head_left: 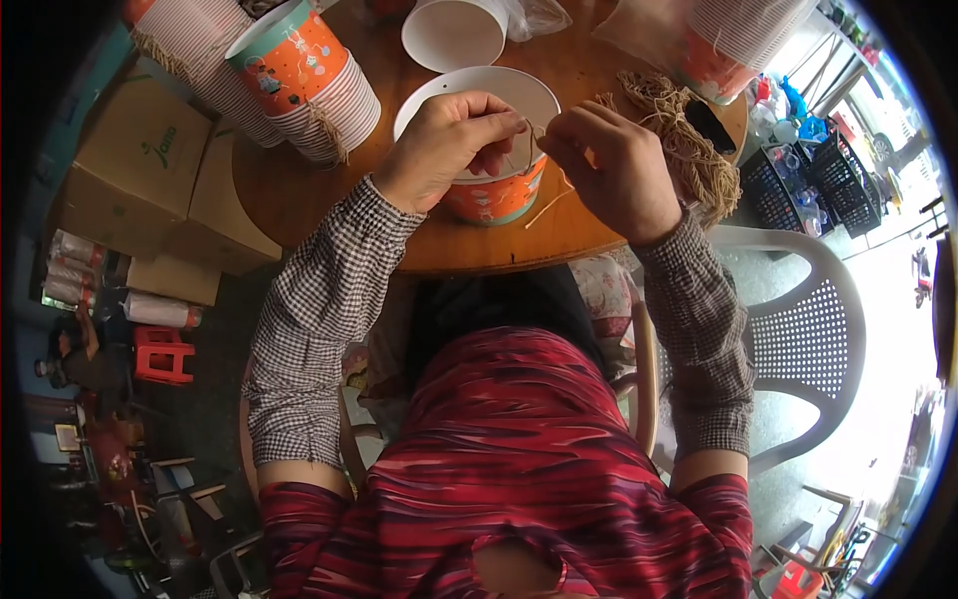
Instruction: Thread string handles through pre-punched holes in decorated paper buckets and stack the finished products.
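An orange paper tub (499, 195) with a white inside stands on the round wooden table (299, 190) in front of me. My left hand (444, 145) rests on the tub's near rim and pinches a thin tan string (526, 148). My right hand (609, 165) is just right of it, fingers closed on the same string at the rim. A loose end of the string (547, 208) trails down over the table.
A bundle of tan strings (689, 140) lies at the right of the table. Stacks of printed paper tubs (299, 75) lie at the left, another stack (733, 40) at top right. A white lid (454, 32) sits behind. Cardboard boxes (150, 170) stand left, a white plastic chair (798, 329) right.
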